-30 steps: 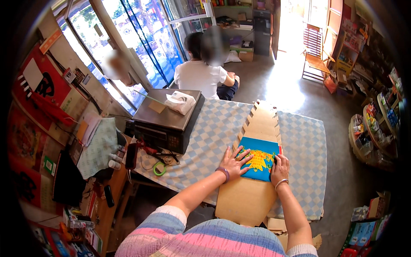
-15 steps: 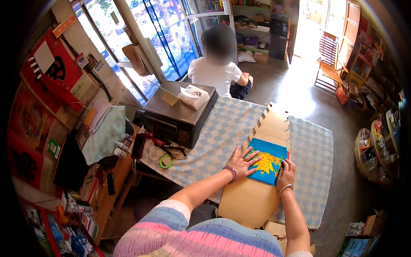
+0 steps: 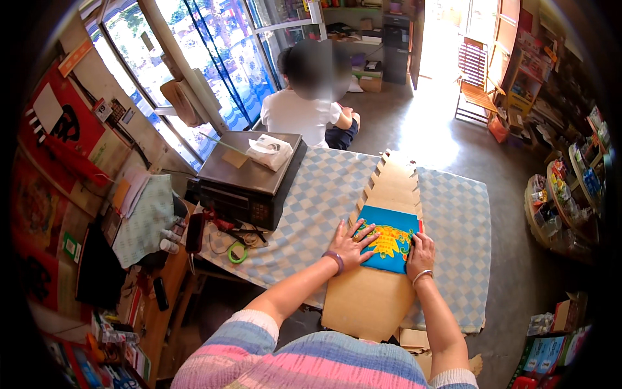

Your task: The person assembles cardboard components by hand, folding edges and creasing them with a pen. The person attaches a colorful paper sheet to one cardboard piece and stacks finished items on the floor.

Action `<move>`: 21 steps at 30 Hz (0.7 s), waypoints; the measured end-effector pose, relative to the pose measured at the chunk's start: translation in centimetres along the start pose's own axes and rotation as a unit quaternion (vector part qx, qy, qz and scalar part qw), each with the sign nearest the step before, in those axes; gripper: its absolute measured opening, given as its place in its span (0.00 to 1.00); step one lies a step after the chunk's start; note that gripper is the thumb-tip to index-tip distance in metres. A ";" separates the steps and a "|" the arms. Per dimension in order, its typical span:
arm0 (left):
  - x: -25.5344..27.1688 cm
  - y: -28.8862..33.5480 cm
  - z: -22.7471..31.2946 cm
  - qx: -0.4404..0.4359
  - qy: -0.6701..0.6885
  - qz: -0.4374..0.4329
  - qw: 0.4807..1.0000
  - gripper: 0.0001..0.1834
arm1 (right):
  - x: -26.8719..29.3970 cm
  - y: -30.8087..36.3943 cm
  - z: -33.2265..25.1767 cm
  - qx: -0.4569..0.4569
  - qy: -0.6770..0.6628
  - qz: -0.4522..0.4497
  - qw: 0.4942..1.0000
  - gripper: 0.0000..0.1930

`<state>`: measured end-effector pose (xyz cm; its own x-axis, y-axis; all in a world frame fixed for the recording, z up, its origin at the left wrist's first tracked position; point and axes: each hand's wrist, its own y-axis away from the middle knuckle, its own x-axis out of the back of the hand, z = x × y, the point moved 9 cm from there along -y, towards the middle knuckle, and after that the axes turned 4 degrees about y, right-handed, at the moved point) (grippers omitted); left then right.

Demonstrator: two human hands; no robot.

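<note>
A flat blue piece with a raised yellow pattern (image 3: 394, 264) lies on a long tan board (image 3: 363, 301) on the table. A sliver of red shows at its upper right edge. Across its left side my left hand (image 3: 352, 248) rests flat, fingers spread. At the opposite edge, my right hand (image 3: 422, 256) has its fingers bent around the rim, thumb on the blue face. The board narrows toward its far end and has notched sides. Whether the blue piece is cloth or card, I cannot tell.
The board lies on a blue-and-white checked tablecloth (image 3: 453, 214). To the left stand a scale (image 3: 243, 201) with a tissue pack (image 3: 269, 152) on it, and a roll of green tape (image 3: 238, 253). Beyond the table sits a person in white (image 3: 295, 117). A wooden chair (image 3: 475, 81) stands near the doorway.
The whole view has shifted, so the table and things appear further left. Both hands stay in place on the blue piece. The seated person's head has turned or shifted slightly.
</note>
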<state>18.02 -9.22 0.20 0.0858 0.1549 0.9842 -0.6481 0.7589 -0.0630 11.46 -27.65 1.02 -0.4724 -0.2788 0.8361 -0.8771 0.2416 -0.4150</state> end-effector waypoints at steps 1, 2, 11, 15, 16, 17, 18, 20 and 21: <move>0.0 0.1 0.0 -0.001 0.000 0.002 1.000 0.30 | -0.1 0.1 0.0 0.002 -0.002 0.001 1.000 0.14; 0.0 0.2 0.0 -0.001 0.000 0.004 1.000 0.30 | -0.1 0.1 0.0 0.005 -0.003 0.002 1.000 0.14; 0.1 0.2 -0.2 0.003 -0.002 0.006 1.000 0.31 | 0.2 -0.1 -0.4 0.003 -0.007 0.006 1.000 0.15; -0.1 -0.1 0.2 0.001 0.008 -0.003 1.000 0.31 | 0.3 0.0 0.1 -0.005 0.007 0.004 1.000 0.15; 0.0 -0.1 -0.1 0.002 0.007 -0.003 1.000 0.31 | 0.3 -0.2 -0.1 -0.004 0.005 0.001 1.000 0.15; 0.0 -0.1 -0.2 0.003 0.005 -0.003 1.000 0.31 | 0.3 -0.3 -0.3 -0.002 0.003 -0.003 1.000 0.15; 0.0 0.0 0.0 -0.001 0.008 -0.005 1.000 0.31 | 0.3 -0.3 -0.3 -0.006 0.006 -0.004 1.000 0.15; 0.4 0.0 0.0 0.006 0.015 -0.006 1.000 0.31 | 0.4 -0.3 -0.5 -0.003 0.006 -0.007 1.000 0.15; 0.2 0.0 0.0 0.007 0.020 -0.008 1.000 0.31 | 0.2 -0.2 -0.3 -0.003 0.002 -0.007 1.000 0.14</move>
<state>18.02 -9.17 0.44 0.1261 0.1676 0.9777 -0.6573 0.7523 -0.0442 11.53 -27.52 1.38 -0.4596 -0.2790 0.8432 -0.8832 0.2435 -0.4009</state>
